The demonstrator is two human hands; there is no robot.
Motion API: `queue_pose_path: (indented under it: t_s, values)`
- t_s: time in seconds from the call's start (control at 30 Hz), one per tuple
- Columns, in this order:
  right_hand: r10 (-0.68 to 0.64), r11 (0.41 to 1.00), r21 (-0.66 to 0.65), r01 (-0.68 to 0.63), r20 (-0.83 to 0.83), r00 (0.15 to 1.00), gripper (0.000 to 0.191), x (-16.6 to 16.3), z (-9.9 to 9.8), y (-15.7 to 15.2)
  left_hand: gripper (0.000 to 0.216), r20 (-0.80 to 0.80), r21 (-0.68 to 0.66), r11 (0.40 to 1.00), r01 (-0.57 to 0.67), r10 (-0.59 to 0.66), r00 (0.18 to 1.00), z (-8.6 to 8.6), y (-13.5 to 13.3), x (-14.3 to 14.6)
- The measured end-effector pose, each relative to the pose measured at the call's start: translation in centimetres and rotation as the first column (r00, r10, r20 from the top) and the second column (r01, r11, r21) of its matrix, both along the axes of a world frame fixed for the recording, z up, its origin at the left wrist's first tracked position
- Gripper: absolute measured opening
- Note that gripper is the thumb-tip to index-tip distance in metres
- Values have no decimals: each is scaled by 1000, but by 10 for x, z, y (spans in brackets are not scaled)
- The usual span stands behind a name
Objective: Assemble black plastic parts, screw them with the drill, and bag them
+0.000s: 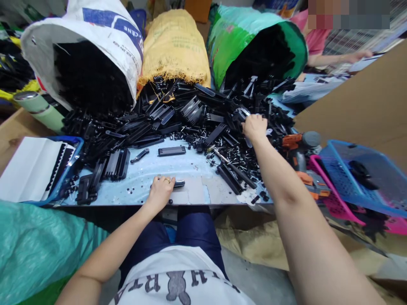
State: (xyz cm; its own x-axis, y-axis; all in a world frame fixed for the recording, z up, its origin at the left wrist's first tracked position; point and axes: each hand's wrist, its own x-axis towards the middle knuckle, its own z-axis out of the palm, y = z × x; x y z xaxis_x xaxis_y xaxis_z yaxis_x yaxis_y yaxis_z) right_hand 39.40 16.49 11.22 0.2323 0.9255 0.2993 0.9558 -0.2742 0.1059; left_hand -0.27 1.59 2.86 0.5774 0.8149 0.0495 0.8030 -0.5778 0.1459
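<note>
My left hand (pixel 161 190) rests at the table's front edge, fingers closed over a small dark part with a shiny end (pixel 179 183). My right hand (pixel 255 126) reaches into the heap of black plastic parts (pixel 193 110), fingers curled down among silver and black pieces (pixel 243 113). What its fingertips grip is hidden. Between the hands lie a slotted black part (pixel 171 151) and a slim black part with a round end (pixel 140 156). Loose screws (pixel 219 156) and a screwdriver-like rod (pixel 233 167) lie left of my right forearm.
White (pixel 82 25), yellow (pixel 174 42) and green (pixel 219 46) sacks stand behind the heap. An orange power drill (pixel 299 144) and a blue basket (pixel 365 169) are at right. A blue tray (pixel 76 148) and a green flask (pixel 40 110) stand left. Another person's arm (pixel 337 58) shows beyond the cardboard (pixel 359 101).
</note>
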Motion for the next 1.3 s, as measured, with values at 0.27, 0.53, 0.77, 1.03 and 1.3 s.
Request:
queue_pose_path:
  t_s: [0.27,0.53,0.77,1.03,1.3]
  values:
    - [538,814,-240,-529,-31,842,26,-125,-1,-112,28,104,-124,986,115,-103,989,-2,3,-5]
    - [740,449,-457,-768,-292,606,32,-180,-70,-191,35,148,-178,966,189,-164,975,-2,4,0]
    - [673,583,-450,-677,-198,712,37,-193,-58,-196,65,195,-123,978,168,-142,970,-2,-2,-4]
    - [738,558,-409,-723,-156,657,31,-193,-41,-186,45,306,23,981,193,-190,933,-15,-2,-9]
    - [769,520,-227,-823,-294,567,36,-161,-80,-177,42,202,-76,981,176,-158,967,3,59,27]
